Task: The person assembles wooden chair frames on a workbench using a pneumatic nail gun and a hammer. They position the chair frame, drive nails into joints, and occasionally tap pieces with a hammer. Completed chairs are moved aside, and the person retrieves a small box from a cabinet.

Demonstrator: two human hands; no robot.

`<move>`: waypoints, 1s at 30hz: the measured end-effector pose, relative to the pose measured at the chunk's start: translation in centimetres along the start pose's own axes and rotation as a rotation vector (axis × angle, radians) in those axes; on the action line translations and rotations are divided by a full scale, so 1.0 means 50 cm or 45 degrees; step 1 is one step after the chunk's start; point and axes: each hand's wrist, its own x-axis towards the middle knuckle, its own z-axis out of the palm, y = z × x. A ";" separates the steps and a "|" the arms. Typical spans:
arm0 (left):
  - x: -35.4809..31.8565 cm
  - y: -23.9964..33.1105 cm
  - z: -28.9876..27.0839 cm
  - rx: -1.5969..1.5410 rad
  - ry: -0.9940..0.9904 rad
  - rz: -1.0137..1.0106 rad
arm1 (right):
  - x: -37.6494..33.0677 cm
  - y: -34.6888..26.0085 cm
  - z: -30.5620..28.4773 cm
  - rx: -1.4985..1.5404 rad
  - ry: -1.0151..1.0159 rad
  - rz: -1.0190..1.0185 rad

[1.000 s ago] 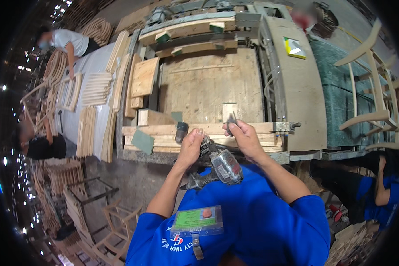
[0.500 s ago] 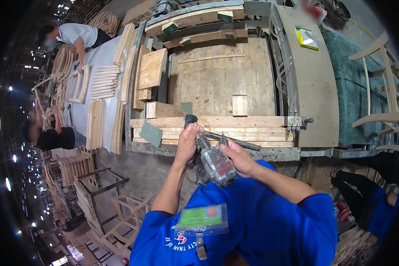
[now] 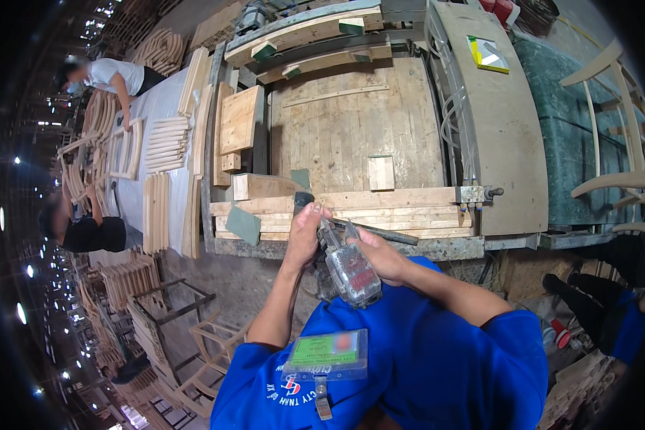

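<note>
A worn grey metal tool (image 3: 355, 276), blocky at its near end and looking like a nail gun, is held between my hands in front of my blue shirt. My left hand (image 3: 304, 236) wraps its left side, below an upright black end piece (image 3: 303, 200). My right hand (image 3: 380, 254) grips the other side, its thumb by a pointed metal part (image 3: 351, 231). A long dark bar (image 3: 383, 233) runs rightward past my right fingers; whether it belongs to the tool I cannot tell.
Ahead stands a wooden-bedded clamping frame (image 3: 351, 136) with long front boards (image 3: 401, 215), a green pad (image 3: 244, 226) and a small wood block (image 3: 382, 173). A valve lever (image 3: 491, 193) projects at right. Two people work at a left table (image 3: 143, 136) bearing wooden parts.
The view has shifted slightly, and the tool sits a little differently in my hands. Both hands keep their grip.
</note>
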 end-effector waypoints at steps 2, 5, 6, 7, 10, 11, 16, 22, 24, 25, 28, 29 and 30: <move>0.002 0.009 -0.001 0.083 0.018 0.048 | 0.008 -0.002 -0.003 -0.039 0.028 -0.036; 0.000 0.007 0.001 0.001 0.016 0.022 | -0.003 -0.014 -0.065 -1.011 0.363 -0.210; -0.006 0.010 0.003 -0.048 0.012 -0.009 | -0.014 -0.017 -0.083 -1.279 0.540 -0.295; -0.014 0.015 -0.002 -0.083 0.021 -0.029 | -0.027 -0.013 -0.107 -1.422 0.634 -0.369; -0.012 0.003 -0.006 0.039 0.041 0.009 | -0.051 -0.002 -0.166 -1.441 0.699 -0.525; -0.010 0.005 -0.005 0.030 0.025 0.011 | -0.052 0.010 -0.177 -1.182 0.597 -0.511; 0.003 -0.005 0.004 0.015 -0.054 0.019 | -0.041 -0.013 -0.071 -0.209 0.106 0.069; 0.019 -0.022 0.013 0.113 -0.083 0.047 | -0.014 0.001 -0.046 0.076 -0.103 0.167; 0.023 -0.019 0.022 0.107 -0.097 0.020 | -0.016 0.010 -0.043 0.060 -0.071 0.122; 0.022 -0.011 0.031 0.093 -0.116 -0.008 | -0.017 0.011 -0.046 0.070 -0.071 0.092; 0.030 -0.016 0.031 0.106 -0.123 -0.002 | -0.018 0.017 -0.048 0.069 -0.081 0.054; 0.033 -0.023 0.024 0.119 -0.114 0.017 | -0.015 0.022 -0.050 0.051 -0.081 0.071; 0.035 -0.018 0.025 0.143 -0.144 0.041 | -0.013 0.023 -0.049 0.039 -0.074 0.086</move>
